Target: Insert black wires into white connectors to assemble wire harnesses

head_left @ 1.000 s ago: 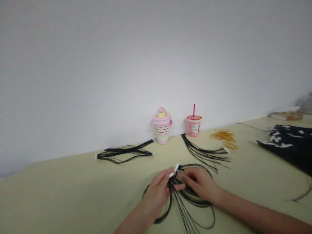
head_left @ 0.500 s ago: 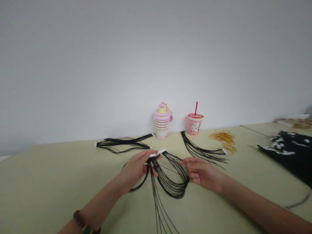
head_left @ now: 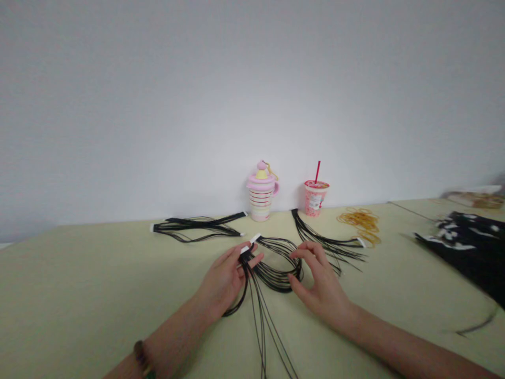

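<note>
My left hand (head_left: 226, 279) grips a black wire harness (head_left: 276, 284) near its white connectors, thumb on top. The harness wires bend into a loop to the right, while several loose wires hang down toward me. At the right side of that loop is my right hand (head_left: 319, 284), its thumb and fingers apart around the wires. Whether its fingertips touch them I cannot tell. Behind the hands lie a second wire harness (head_left: 197, 229) on the left and a third wire harness (head_left: 331, 242) on the right.
A pink striped cup (head_left: 260, 197) and a pink drink cup with a red straw (head_left: 314, 199) stand against the wall. Yellow rubber bands (head_left: 361, 223) lie on the table (head_left: 98, 295). At the right is a pile of black wire harnesses (head_left: 469, 252).
My right hand has let go of a thin wire and spread its fingers around the loop. The loop has drawn in slightly. My left hand keeps its hold on the connector end.
</note>
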Motion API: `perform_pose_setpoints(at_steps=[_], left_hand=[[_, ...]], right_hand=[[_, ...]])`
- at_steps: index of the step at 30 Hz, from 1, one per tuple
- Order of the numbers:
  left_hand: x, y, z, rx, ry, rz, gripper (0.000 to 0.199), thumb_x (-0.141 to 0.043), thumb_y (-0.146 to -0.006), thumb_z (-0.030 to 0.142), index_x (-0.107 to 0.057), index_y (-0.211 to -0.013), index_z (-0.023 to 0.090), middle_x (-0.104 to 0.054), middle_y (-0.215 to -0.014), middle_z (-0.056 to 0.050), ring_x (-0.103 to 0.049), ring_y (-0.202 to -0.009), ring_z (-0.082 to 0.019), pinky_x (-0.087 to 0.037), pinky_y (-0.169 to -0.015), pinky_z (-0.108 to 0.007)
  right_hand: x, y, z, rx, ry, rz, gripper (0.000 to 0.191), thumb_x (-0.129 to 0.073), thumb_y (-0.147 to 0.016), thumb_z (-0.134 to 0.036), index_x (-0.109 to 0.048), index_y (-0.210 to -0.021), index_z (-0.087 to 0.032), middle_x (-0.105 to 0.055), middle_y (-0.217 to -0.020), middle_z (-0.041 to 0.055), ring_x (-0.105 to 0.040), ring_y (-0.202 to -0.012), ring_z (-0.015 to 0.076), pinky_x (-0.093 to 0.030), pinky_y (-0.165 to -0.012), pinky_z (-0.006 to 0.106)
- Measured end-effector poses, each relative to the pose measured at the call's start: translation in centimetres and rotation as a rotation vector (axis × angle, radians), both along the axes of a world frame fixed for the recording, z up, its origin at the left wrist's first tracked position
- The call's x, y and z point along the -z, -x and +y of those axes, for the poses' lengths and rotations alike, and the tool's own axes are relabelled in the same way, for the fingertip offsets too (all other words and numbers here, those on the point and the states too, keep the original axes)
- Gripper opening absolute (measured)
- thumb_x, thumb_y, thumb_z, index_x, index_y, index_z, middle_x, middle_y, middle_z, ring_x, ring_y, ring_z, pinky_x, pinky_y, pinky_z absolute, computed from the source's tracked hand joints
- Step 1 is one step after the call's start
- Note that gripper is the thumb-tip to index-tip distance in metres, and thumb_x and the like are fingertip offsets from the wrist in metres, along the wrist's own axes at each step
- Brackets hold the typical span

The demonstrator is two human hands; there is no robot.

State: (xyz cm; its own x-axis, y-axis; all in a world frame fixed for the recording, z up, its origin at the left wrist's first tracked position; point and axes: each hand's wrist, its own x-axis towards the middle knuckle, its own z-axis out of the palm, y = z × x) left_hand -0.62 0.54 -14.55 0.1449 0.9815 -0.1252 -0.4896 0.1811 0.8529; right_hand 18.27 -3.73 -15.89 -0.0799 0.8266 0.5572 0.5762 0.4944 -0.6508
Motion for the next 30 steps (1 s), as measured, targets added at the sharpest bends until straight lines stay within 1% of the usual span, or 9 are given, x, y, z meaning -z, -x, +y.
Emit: perform_pose_setpoints(at_steps=[1,3,6,13,19,22,25,27,30], left_hand=[[0.3,-0.3,-0.3,-0.001,0.003,-0.011,0.021,-0.056,-0.077,0.019,-0.059,-0.096,0.011,-0.061,-0.111,-0.012,-0.062,-0.093,-0.022,-0.048,-0.086,-0.03],[0.9,-0.9,-1.0,0.037,-0.008,-0.037,0.02,-0.055,-0.078,0.02,-0.06,-0.095,0.012,-0.06,-0.111,-0.011,-0.062,-0.093,-0.022,-0.044,-0.092,-0.033],[1.5,-1.4,-1.6,0.148,-0.063,-0.04,0.026,-0.056,-0.078,0.027,-0.06,-0.1,0.014,-0.058,-0.116,-0.01,-0.061,-0.095,-0.023,-0.039,-0.096,-0.037],[1.6,-1.5,-1.9,0.191,-0.071,-0.038,0.029,-0.056,-0.078,0.03,-0.06,-0.104,0.017,-0.055,-0.121,-0.009,-0.061,-0.096,-0.024,-0.038,-0.097,-0.038],[1.3,-1.5,-2.2,0.169,-0.067,-0.04,0.029,-0.059,-0.074,0.029,-0.062,-0.1,0.017,-0.057,-0.118,-0.01,-0.06,-0.096,-0.024,-0.038,-0.096,-0.039],[1.0,-1.6,-2.2,0.125,-0.073,-0.051,0.026,-0.061,-0.072,0.027,-0.065,-0.094,0.013,-0.062,-0.11,-0.011,-0.058,-0.101,-0.025,-0.04,-0.094,-0.039],[0.8,-1.6,-2.2,0.101,-0.054,-0.038,0.024,-0.062,-0.072,0.025,-0.065,-0.092,0.012,-0.064,-0.107,-0.012,-0.058,-0.1,-0.025,-0.042,-0.092,-0.037],[0.7,-1.5,-2.2,0.117,-0.034,-0.042,0.025,-0.062,-0.071,0.025,-0.065,-0.092,0.012,-0.064,-0.106,-0.011,-0.06,-0.097,-0.025,-0.043,-0.091,-0.037],[0.8,-1.3,-2.1,0.137,-0.037,-0.056,0.025,-0.063,-0.07,0.025,-0.065,-0.091,0.012,-0.063,-0.106,-0.011,-0.057,-0.102,-0.026,-0.044,-0.091,-0.037]], right_hand=[[0.0,0.3,-0.4,-0.049,-0.032,-0.063,0.017,-0.054,-0.071,-0.017,-0.056,-0.088,-0.017,-0.051,-0.094,0.0071,-0.05,-0.09,0.0171,-0.042,-0.077,0.029],[0.1,0.9,-1.0,-0.16,0.042,-0.133,0.009,-0.05,-0.077,-0.018,-0.059,-0.078,-0.017,-0.054,-0.075,0.0029,-0.051,-0.07,0.0121,-0.041,-0.063,0.023],[0.5,2.0,-1.5,-0.207,0.186,-0.167,0.017,-0.047,-0.08,-0.022,-0.06,-0.071,-0.016,-0.053,-0.061,-0.0007,-0.046,-0.056,0.0089,-0.034,-0.052,0.02],[1.4,2.5,-1.1,-0.222,0.312,-0.084,0.017,-0.048,-0.079,-0.022,-0.056,-0.066,-0.015,-0.048,-0.056,-0.0036,-0.039,-0.05,0.0068,-0.027,-0.047,0.018],[1.3,2.4,-0.9,-0.245,0.325,0.052,0.014,-0.046,-0.078,-0.018,-0.055,-0.068,-0.014,-0.052,-0.06,-0.0021,-0.042,-0.054,0.0076,-0.033,-0.051,0.018],[1.1,2.3,-0.8,-0.233,0.348,0.126,0.009,-0.047,-0.075,-0.015,-0.056,-0.078,-0.015,-0.056,-0.067,-0.0004,-0.046,-0.055,0.0079,-0.035,-0.051,0.017],[0.9,2.2,-1.1,-0.214,0.265,0.046,0.016,-0.05,-0.068,-0.009,-0.056,-0.08,-0.017,-0.058,-0.074,-0.0005,-0.045,-0.052,0.0061,-0.035,-0.049,0.016],[0.9,2.2,-1.3,-0.209,0.202,-0.036,0.014,-0.049,-0.066,-0.007,-0.056,-0.072,-0.017,-0.055,-0.067,-0.0025,-0.043,-0.05,0.0053,-0.033,-0.048,0.015],[1.0,2.3,-1.5,-0.223,0.212,-0.055,0.014,-0.047,-0.063,-0.005,-0.055,-0.066,-0.016,-0.048,-0.054,-0.0052,-0.042,-0.047,0.005,-0.03,-0.047,0.015]])
